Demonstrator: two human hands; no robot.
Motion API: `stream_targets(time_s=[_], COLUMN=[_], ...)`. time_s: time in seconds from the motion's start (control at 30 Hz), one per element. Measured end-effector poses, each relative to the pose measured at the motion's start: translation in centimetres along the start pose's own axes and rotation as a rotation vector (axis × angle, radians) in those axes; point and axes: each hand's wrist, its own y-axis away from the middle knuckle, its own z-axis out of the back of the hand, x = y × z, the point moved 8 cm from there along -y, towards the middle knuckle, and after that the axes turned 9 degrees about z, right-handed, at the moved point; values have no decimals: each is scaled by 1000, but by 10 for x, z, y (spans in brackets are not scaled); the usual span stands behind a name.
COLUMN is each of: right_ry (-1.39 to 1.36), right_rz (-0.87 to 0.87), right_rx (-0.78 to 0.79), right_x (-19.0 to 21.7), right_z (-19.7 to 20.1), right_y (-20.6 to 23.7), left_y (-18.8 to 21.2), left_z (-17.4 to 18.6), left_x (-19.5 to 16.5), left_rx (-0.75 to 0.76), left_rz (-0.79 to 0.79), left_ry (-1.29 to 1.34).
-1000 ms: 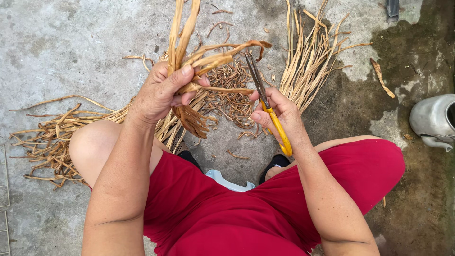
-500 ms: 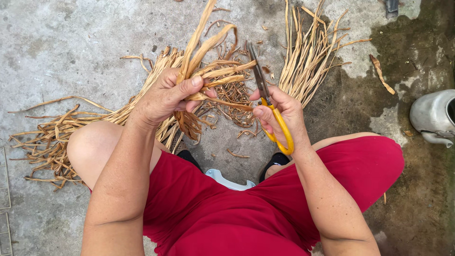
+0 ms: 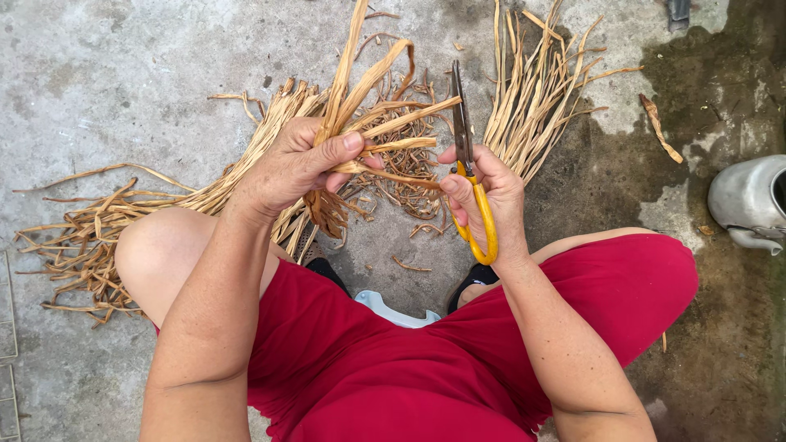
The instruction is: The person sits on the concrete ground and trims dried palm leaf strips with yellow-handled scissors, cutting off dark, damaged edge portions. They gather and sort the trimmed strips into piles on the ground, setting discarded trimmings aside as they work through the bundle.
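Red shorts (image 3: 393, 368) cover the lap nearest the camera, knees spread over a concrete floor (image 3: 98, 74). Above them, the left hand (image 3: 299, 168) is clenched round a bunch of dry strips (image 3: 385, 106), whose ends fan up and rightward. Just beside it, the right hand (image 3: 483, 192) grips yellow-handled scissors (image 3: 468, 164), blades closed and pointing away, near the strip tips. Farther out, a pile of strips (image 3: 123, 237) lies to the left and another bundle (image 3: 532, 90) at the top. A metal kettle (image 3: 749, 200) sits at the right edge.
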Motion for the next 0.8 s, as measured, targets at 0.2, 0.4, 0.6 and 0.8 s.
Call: stream_targets(time_s=[0.2, 0.4, 0.6, 0.8], right_ry=[19, 304, 49, -38], right_rz=[9, 94, 19, -126], right_rx=[0, 33, -131, 237], right_x=[-2, -2, 2, -23], right_z=[4, 11, 48, -4], right_y=[-1, 2, -9, 1], left_y=[2, 7, 43, 49], left_z=[8, 32, 87, 91], left_x=[2, 9, -12, 1], left_rx=[-17, -108, -100, -64], left_rz=[-30, -53, -323, -337], left_ry=[61, 104, 451, 530])
